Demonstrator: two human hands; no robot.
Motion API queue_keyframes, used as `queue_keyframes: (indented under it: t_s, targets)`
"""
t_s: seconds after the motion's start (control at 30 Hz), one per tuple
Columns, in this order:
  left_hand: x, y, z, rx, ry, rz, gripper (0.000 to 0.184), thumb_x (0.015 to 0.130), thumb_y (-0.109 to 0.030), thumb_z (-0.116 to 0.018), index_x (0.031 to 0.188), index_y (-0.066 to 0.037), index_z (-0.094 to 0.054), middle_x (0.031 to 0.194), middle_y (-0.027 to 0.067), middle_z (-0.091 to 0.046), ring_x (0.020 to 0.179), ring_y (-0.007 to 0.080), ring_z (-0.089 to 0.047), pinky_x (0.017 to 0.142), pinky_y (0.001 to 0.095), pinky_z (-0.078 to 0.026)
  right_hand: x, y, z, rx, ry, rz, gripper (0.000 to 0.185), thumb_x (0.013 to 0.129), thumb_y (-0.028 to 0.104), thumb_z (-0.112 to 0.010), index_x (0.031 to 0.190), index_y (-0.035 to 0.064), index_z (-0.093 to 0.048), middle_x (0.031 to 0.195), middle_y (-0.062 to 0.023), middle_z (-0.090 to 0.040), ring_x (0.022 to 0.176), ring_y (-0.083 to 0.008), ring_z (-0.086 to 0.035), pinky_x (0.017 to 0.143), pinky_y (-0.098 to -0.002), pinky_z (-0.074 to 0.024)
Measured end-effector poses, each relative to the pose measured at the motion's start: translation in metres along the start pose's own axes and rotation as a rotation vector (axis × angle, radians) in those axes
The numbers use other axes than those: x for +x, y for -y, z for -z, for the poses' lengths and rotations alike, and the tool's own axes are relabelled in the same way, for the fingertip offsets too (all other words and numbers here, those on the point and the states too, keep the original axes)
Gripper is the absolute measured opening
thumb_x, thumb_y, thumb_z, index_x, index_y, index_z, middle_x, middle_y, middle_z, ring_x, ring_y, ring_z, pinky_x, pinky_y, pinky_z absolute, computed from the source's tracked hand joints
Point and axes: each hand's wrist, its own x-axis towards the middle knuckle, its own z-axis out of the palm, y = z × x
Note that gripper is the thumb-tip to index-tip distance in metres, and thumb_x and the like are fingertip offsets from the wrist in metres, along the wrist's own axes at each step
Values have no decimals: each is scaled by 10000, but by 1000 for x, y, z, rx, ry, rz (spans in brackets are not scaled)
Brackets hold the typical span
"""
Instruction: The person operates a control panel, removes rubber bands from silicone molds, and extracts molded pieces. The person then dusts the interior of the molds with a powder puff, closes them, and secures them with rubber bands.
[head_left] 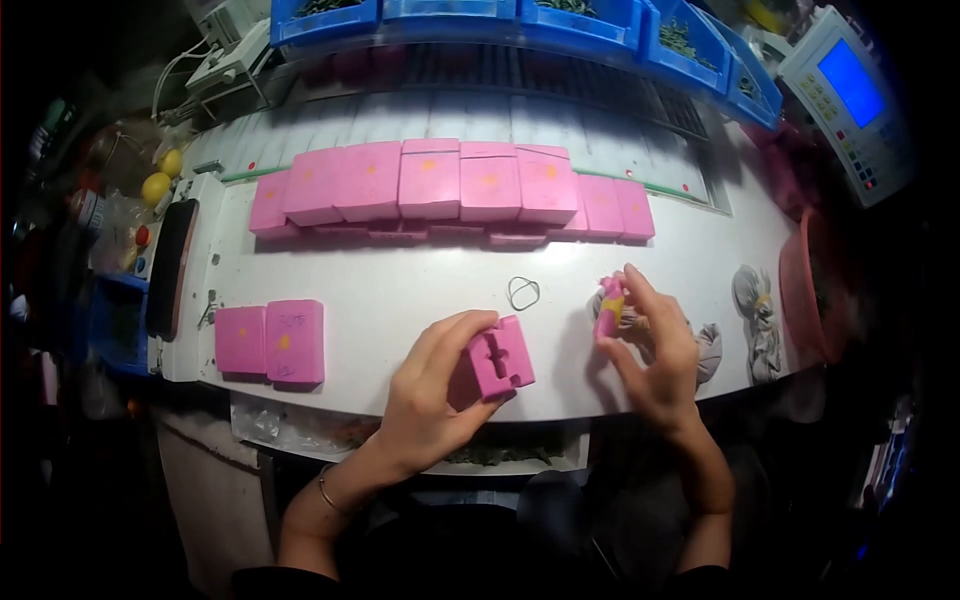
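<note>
The fingers [462, 328] of the left hand [425, 385] are bending partway open around a hollowed pink block [516, 352], with the fingertips pressing its upper edge and the thumb supporting it from below. This block is sitting just on the near side of a rubber band [523, 293], the two staying apart, and its carved face is turning up into view.

The right hand [660, 360] is working to the right of the rubber band, its thumb and forefinger standing moderately apart and pinching a small pink piece [610, 308] with yellow on it between their tips. This piece is partly blurring into what lies behind it, so its exact shape is probably beyond telling.

The rubber band itself is lying loose on the white table [400, 285]. Beyond it, a row of pink blocks [430, 180] is standing side by side. Well to its left, a pair of pink blocks [296, 340] is resting edge to edge. To its right, past the right hand, a grey bundle [765, 340] is lying near a red basin [807, 300]. Farthest beyond it, blue bins [585, 28] are holding green stuff.
</note>
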Motion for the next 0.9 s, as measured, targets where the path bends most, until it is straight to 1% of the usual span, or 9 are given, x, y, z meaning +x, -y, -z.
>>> queue_keyframes:
  t_s: [0.07, 0.17, 0.27, 0.3, 0.4, 0.43, 0.57, 0.73, 0.9]
  targets:
    - [3, 0, 1, 8, 16, -12, 673, 625, -15, -773, 1231, -35, -481, 1140, 164, -550, 1008, 314, -576, 830, 360, -485, 8, 23, 0, 429, 36, 64, 716, 717, 49, -738, 1344, -15, -400, 1186, -171, -574, 939, -276, -591, 812, -338, -498]
    - [7, 2, 4, -38, 38, -33, 609, 669, -1, -733, 1222, -17, -479, 1132, 172, -553, 984, 315, -597, 802, 363, -501, 21, 49, -21, 715, 103, 325, 787, 756, 45, -719, 1411, -3, -286, 1298, -205, -500, 905, -250, -613, 791, -308, -506]
    - [5, 11, 9, 13, 165, -79, 581, 689, 9, -705, 1223, -5, -474, 1130, 177, -554, 984, 322, -604, 810, 367, -509, 28, 71, -40, 962, 249, 293, 867, 761, -36, -684, 1450, 12, -160, 1253, -202, -516, 764, -186, -589, 728, -276, -507]
    - [9, 0, 14, -150, 249, 152, 559, 712, 7, -689, 1226, 4, -469, 1132, 180, -555, 1005, 320, -605, 829, 355, -512, 30, 70, -48, 957, 244, 311, 905, 755, -67, -672, 1456, 7, -105, 1256, -194, -491, 729, -154, -560, 678, -250, -503]
    - [1, 12, 10, -208, 105, 180, 542, 728, 0, -688, 1224, 9, -471, 1133, 185, -554, 1034, 303, -602, 858, 341, -508, 32, 56, -51, 920, 189, 293, 947, 770, -84, -639, 1456, 43, 1, 1302, -262, -416, 770, -147, -590, 652, -231, -527]
    - [0, 14, 8, -323, 96, 193, 551, 738, 49, -679, 1239, 5, -454, 1192, 161, -529, 1096, 253, -575, 925, 327, -488, 31, 55, -46, 922, 178, 263, 950, 760, -115, -617, 1451, 32, 18, 1308, -274, -391, 754, -135, -581, 633, -230, -526]
    - [-3, 18, 12, -792, 129, 334, 652, 716, 151, -664, 1291, -13, -403, 1298, 117, -441, 1202, 204, -469, 1018, 350, -436, 20, 44, -33, 730, 164, 164, 874, 761, -33, -682, 1431, -48, -123, 1237, -216, -497, 704, -161, -584, 614, -242, -505]
    - [-5, 21, 10, -861, 106, 378, 655, 720, 141, -669, 1296, -13, -400, 1300, 121, -438, 1219, 205, -454, 1011, 342, -440, 17, 46, -27, 370, 244, 143, 865, 719, 51, -729, 1418, -34, -227, 1104, -173, -591, 714, -208, -611, 591, -275, -502]
    - [-4, 22, 5, -794, 90, 283, 655, 705, 135, -685, 1286, -11, -420, 1287, 120, -443, 1209, 202, -462, 992, 336, -455, 18, 47, -33, 516, 203, 118, 851, 736, -3, -704, 1424, -18, -203, 1168, -158, -560, 666, -166, -604, 583, -243, -492]
